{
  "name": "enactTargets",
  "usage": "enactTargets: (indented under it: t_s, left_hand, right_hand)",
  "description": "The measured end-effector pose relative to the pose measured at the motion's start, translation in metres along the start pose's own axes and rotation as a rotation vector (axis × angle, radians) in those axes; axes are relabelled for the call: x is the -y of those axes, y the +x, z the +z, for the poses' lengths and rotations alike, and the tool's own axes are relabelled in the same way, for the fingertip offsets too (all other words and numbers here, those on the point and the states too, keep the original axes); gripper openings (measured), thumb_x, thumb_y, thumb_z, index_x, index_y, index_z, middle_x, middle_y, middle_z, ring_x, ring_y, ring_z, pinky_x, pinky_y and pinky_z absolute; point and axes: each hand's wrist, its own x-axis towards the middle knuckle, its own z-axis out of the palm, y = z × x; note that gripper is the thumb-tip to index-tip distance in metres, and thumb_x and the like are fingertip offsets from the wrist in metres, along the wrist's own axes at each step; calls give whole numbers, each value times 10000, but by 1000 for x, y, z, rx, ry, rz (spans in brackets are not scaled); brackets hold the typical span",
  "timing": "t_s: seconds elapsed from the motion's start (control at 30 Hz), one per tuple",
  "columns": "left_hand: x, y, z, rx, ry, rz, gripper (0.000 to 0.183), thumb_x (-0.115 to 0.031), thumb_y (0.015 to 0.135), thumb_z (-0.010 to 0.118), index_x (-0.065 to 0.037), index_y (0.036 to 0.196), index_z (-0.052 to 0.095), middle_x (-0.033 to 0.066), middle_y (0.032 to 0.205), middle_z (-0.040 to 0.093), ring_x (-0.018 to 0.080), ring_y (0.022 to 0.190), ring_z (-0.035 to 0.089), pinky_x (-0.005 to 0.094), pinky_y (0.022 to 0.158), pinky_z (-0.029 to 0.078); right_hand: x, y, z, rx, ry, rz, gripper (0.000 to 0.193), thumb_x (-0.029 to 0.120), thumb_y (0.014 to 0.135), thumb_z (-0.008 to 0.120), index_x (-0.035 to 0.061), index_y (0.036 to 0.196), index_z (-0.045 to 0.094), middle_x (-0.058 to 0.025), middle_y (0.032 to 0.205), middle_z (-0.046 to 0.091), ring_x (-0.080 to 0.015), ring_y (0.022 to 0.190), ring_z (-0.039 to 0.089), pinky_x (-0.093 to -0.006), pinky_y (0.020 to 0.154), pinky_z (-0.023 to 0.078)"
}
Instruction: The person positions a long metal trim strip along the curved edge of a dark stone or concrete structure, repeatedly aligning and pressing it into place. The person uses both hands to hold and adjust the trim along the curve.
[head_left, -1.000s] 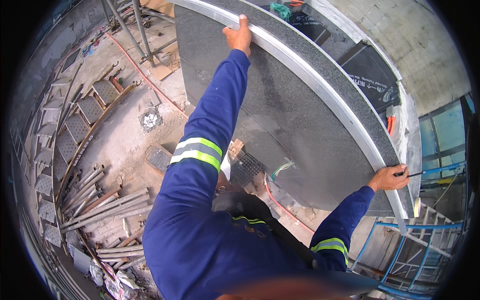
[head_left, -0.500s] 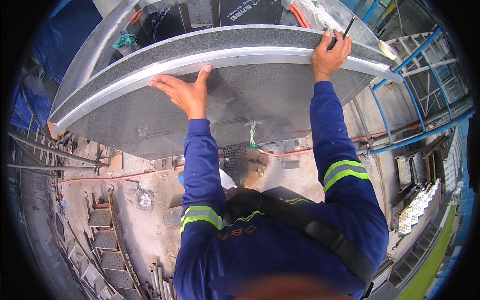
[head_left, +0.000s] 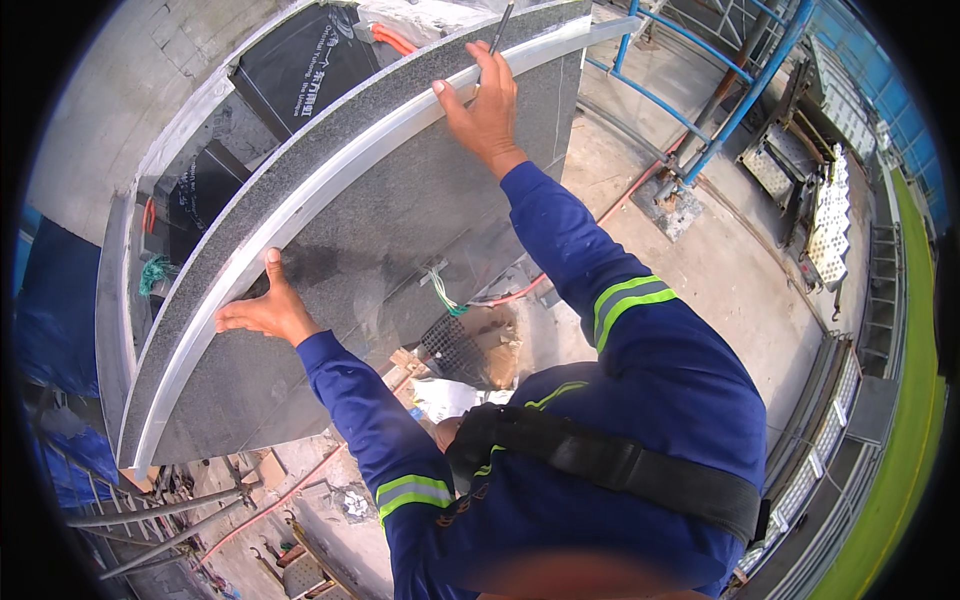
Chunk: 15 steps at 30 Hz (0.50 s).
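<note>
A long silver metal bar lies along the upper edge of a dark grey stone slab, its line bent by the lens. My left hand rests on the bar's lower-left stretch, thumb and fingers spread apart. Farther up and to the right, my right hand touches the bar with thumb and fingers. A thin dark pencil or pen sticks up from between the right hand's fingers. The bar's right end reaches beyond the slab's corner.
Behind the slab are black printed sheets and green netting. Blue scaffold tubes stand at right. Green and white wires come out below the slab's face. A red hose crosses the floor; perforated metal planks lie far right.
My view has turned, so slab and bar now slant from lower left to upper right. Both hands remain on the bar, and the pencil or pen is still in the right one.
</note>
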Motion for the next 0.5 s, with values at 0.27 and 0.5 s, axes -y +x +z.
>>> enactTargets:
  t_s: [0.27, 0.5]
  left_hand:
    - [-11, 1, -5, 1, 81, -11, 1649, -808, 633, 876, 161, 1627, -15, 420, 1696, -93, 517, 1620, 21, 687, 1230, 264]
    - [-31, -14, -20, 32, -1, -124, 1595, -722, 659, 914, 80, 1665, -29, 357, 1735, -61, 501, 1626, 60, 683, 1242, 216]
  right_hand:
    - [-79, -30, -147, 53, -177, 359, 476, 187, 996, 709, 61, 1432, 564, -164, 1307, 694, -292, 1132, 697, -406, 960, 547]
    - [-17, 12, -133, 121, -19, 213, 348, 267, 1118, 607, 41, 1357, 717, -96, 988, 767, -152, 824, 704, -306, 754, 584]
